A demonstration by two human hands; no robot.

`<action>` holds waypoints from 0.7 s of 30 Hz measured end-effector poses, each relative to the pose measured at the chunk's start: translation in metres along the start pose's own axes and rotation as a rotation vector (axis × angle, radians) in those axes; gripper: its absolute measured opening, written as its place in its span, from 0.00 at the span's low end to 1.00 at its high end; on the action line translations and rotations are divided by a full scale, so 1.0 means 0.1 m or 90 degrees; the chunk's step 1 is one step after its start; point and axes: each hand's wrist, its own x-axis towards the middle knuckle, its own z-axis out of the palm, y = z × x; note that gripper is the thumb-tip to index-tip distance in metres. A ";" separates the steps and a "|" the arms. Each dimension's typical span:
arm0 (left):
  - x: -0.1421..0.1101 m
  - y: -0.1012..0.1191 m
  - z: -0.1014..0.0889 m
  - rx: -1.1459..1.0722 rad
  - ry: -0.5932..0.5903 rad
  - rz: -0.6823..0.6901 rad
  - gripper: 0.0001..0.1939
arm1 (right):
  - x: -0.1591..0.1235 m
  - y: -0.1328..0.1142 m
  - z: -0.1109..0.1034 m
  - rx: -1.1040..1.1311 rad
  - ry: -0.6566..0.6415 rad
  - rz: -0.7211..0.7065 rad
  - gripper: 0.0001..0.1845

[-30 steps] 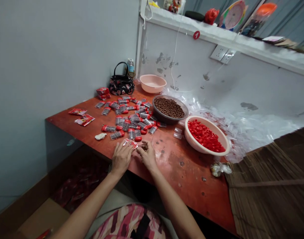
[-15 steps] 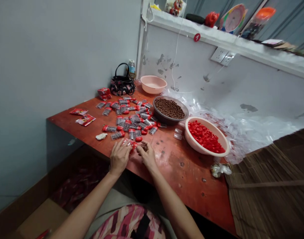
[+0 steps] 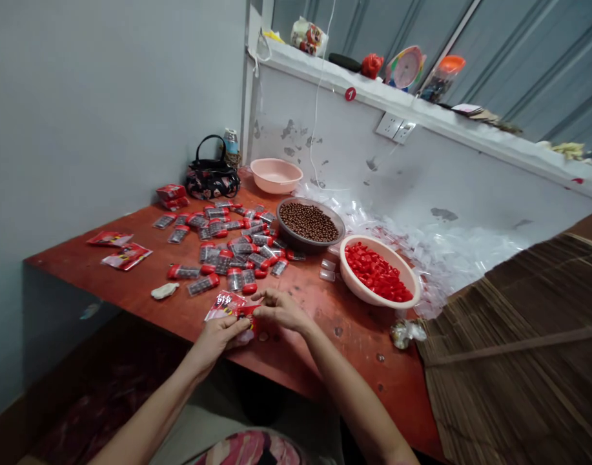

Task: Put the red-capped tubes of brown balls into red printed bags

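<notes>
Near the front edge of the red table, my left hand (image 3: pixel 220 338) pinches a glossy red printed packet (image 3: pixel 224 303) from below, thumb on top. My right hand (image 3: pixel 282 311) comes in from the right, its fingertips closed at the packet's red right end; fingers partly hide what is there. Just behind my hands lie many small clear containers with red caps (image 3: pixel 203 284), filled with dark balls. To the left, more red printed packets (image 3: pixel 127 256) lie flat beside a crumpled white scrap (image 3: pixel 164 290).
A dark bowl of brown balls (image 3: pixel 281 225) stands behind a pale pink basin of red caps (image 3: pixel 347 265). Another pink basin (image 3: pixel 276 174) and a black handbag (image 3: pixel 212 179) stand at the back. Clear plastic pieces (image 3: pixel 450 258) pile along the wall. Stacked cardboard (image 3: pixel 518 349) borders the right.
The view has shifted, moving the table leftward in the picture. My left hand has gone from lying flat over the packet to pinching its near side, uncovering more of the packet.
</notes>
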 end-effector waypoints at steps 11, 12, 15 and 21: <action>0.01 0.00 -0.02 -0.211 0.156 0.037 0.08 | 0.68 0.45 -0.78 -0.442 0.235 0.189 0.16; 0.01 0.00 -0.01 -0.229 0.163 0.034 0.07 | 0.66 0.47 -0.77 -0.443 0.235 0.192 0.15; 0.03 0.02 0.01 -0.279 0.189 0.036 0.05 | 0.52 0.47 -0.73 -0.418 0.228 0.188 0.13; 0.13 0.02 0.11 -0.356 0.179 0.029 0.04 | -0.23 0.22 -0.28 -0.107 0.177 0.129 0.13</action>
